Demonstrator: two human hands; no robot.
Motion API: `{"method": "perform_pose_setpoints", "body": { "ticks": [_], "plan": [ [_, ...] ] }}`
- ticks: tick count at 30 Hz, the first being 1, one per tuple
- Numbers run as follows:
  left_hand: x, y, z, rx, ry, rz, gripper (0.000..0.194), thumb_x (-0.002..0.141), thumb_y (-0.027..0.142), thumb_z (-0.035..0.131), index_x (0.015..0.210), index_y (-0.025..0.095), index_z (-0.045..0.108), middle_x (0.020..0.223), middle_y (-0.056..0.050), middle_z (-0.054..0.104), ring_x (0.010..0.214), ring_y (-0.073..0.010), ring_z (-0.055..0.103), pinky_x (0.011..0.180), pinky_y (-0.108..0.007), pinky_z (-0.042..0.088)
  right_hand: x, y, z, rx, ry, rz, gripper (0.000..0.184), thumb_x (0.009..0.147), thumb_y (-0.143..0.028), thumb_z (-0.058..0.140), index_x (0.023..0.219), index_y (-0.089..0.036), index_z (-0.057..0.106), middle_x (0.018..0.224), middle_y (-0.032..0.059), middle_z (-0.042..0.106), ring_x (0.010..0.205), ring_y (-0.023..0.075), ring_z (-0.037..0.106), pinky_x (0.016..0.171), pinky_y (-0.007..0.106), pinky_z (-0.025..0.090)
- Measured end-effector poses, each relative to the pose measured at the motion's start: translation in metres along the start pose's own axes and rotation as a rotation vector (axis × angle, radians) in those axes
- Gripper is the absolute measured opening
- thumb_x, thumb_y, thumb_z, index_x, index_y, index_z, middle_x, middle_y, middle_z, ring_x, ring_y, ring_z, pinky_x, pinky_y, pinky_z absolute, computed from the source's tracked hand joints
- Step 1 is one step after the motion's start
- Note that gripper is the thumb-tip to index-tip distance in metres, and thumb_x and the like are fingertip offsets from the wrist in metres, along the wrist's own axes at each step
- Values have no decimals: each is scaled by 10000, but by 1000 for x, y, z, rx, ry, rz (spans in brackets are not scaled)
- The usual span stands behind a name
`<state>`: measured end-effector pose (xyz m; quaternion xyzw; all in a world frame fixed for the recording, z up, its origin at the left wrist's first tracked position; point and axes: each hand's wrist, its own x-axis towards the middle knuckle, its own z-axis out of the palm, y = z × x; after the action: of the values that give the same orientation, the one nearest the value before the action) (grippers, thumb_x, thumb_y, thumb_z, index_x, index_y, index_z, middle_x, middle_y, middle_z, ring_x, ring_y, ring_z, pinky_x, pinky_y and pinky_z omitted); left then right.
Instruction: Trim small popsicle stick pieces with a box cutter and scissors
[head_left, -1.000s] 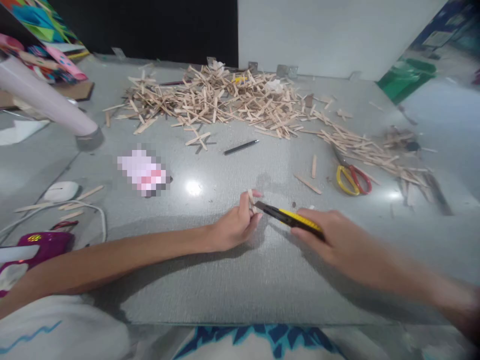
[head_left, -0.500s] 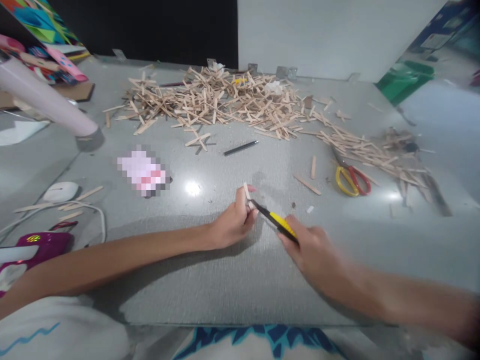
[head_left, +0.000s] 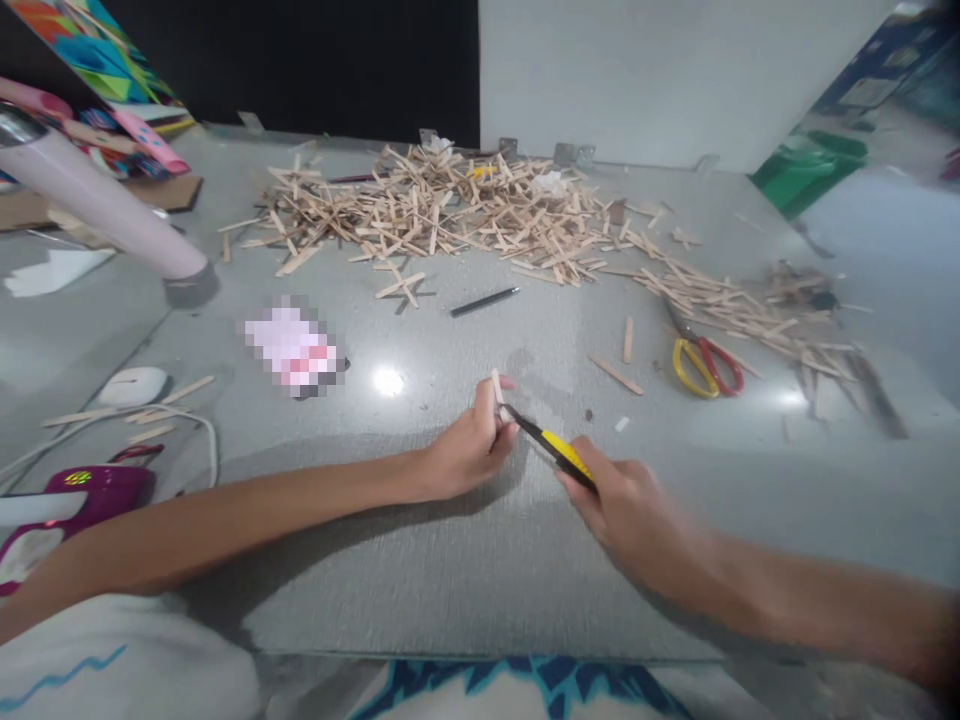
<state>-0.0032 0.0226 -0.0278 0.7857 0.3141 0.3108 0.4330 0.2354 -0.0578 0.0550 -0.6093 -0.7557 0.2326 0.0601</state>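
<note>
Craft workspace: grey table (head_left: 465, 560), heap of wooden sticks (head_left: 450, 205), scissors (head_left: 705, 360), glue gun (head_left: 71, 495).

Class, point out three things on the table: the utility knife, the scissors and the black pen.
utility knife (head_left: 564, 456), head view, on its yellow body.
scissors (head_left: 705, 365), head view, between the yellow and red handles.
black pen (head_left: 484, 301), head view, mid-barrel.

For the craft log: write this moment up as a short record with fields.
left hand: left hand pinches a small wooden stick piece, held upright
right hand: right hand grips a yellow utility knife, tip against the stick piece
surface: grey table
far side: pile of wooden sticks
right of the hands: scissors with yellow and red handles
middle: black pen
left edge: purple glue gun
</note>
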Motion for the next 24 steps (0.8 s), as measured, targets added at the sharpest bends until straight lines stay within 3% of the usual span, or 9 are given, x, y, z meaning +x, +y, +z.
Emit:
{"method": "perform_pose_setpoints", "body": {
  "ticks": [3,4,7,9,15,18,21,24],
  "plan": [
    [0,0,0,-5,-21,21,411,1128,245,475,1477,179,268,642,141,441,462,-103,455,504,-208,313,5,-4,-26,79,-86,-119,297,1118,-406,516,1016,-233,735,851,78,758,732,223,702,670,305,466],
    [0,0,0,-14,-22,24,413,1128,248,481,1476,181,269,641,144,434,460,-100,447,508,-209,313,6,-6,-30,94,-125,-125,286,1115,-407,530,1026,-240,743,892,80,767,777,228,713,697,308,474],
    [0,0,-2,-37,-7,-5,417,1129,255,496,1466,182,259,656,136,467,480,-101,462,535,-222,349,7,-11,-19,30,-104,93,319,1112,-400,502,1215,-199,728,786,63,702,555,189,567,533,292,360],
    [0,0,-3,-31,-8,-30,428,1127,248,501,1468,177,252,662,129,488,494,-105,478,547,-226,367,7,-14,-13,27,-112,154,353,1117,-392,491,1298,-178,704,758,50,681,527,178,524,522,286,341],
    [-2,-2,0,14,-15,27,433,1128,250,480,1488,177,251,640,151,424,462,-96,443,522,-215,322,15,-15,-46,82,-157,-93,260,1096,-374,567,961,-218,724,850,66,741,724,197,655,650,289,415],
    [-2,-2,-1,-7,-5,9,438,1135,266,488,1488,182,243,650,140,464,472,-98,456,524,-220,345,10,-14,-23,16,-98,80,288,1114,-381,510,1154,-194,726,775,56,706,524,162,542,520,283,320],
    [0,-1,-3,-45,-12,-25,446,1138,288,500,1486,178,244,649,130,499,474,-103,475,517,-222,366,2,-9,10,36,-58,91,328,1115,-378,490,1274,-179,696,723,43,681,510,170,540,503,273,283],
    [1,0,-5,-112,-34,-91,450,1151,327,492,1491,187,233,657,118,547,455,-103,486,488,-205,361,2,-3,4,60,-38,53,356,1125,-447,477,1230,-198,708,715,35,663,496,168,512,510,282,313]
  ]
}}
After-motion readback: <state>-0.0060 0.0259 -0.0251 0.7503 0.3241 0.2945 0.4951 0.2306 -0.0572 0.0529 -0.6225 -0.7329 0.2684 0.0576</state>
